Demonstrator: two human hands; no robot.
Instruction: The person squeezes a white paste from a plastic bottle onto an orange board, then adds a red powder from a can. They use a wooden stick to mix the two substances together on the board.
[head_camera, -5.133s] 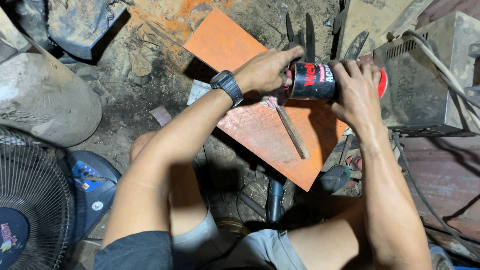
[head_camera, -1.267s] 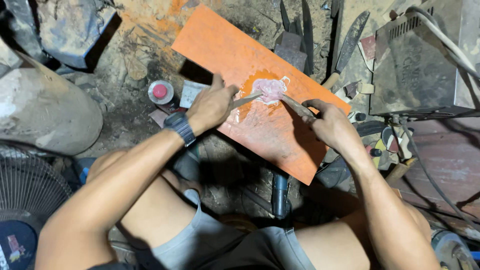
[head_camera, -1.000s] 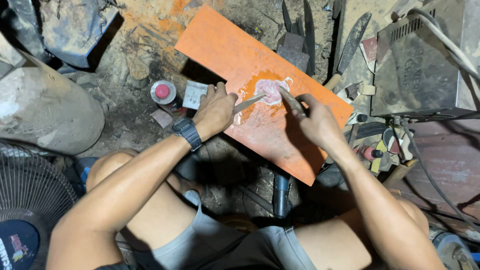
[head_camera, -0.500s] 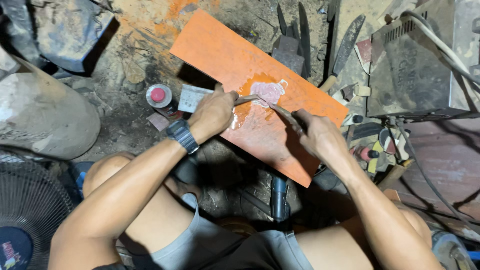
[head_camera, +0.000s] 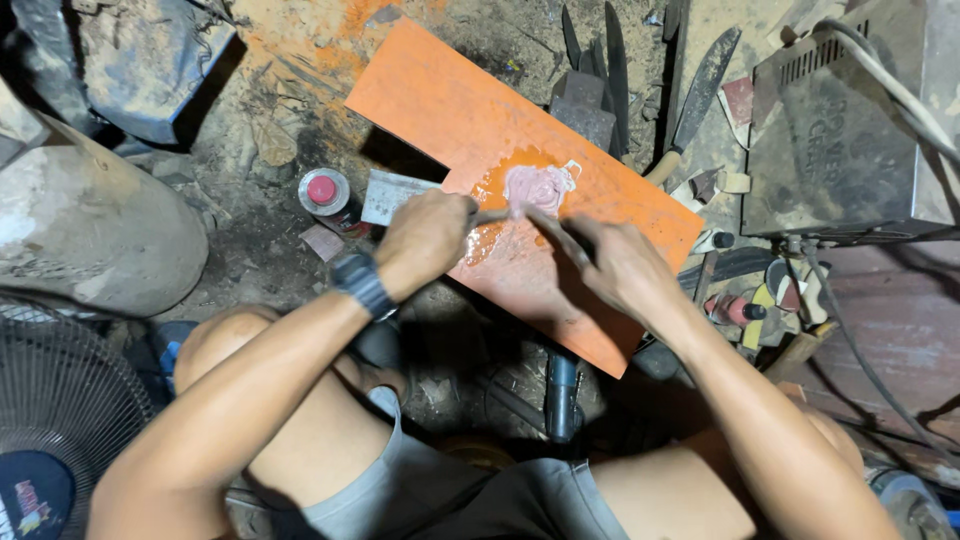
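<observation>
An orange board (head_camera: 450, 105) lies slanted on the dirty floor, with a pink blob of paste (head_camera: 535, 187) in a wet orange patch near its middle. My left hand (head_camera: 425, 238) grips a thin metal blade whose tip touches the paste from the left. A second thin blade is held by my right hand (head_camera: 610, 262), its tip reaching the paste from the right. The two blade tips meet at the blob. A black watch sits on my left wrist.
A small can with a red cap (head_camera: 324, 192) stands left of the board beside a grey metal scrap (head_camera: 392, 195). A grey machine box (head_camera: 850, 120) with cables sits at right. Dark files and blades (head_camera: 600, 60) lie behind the board. A fan (head_camera: 55, 400) is at lower left.
Five seconds ago both hands held a black and red can over the board. Since then the can is gone, and both hands work two blades in the pink paste, shifting slightly.
</observation>
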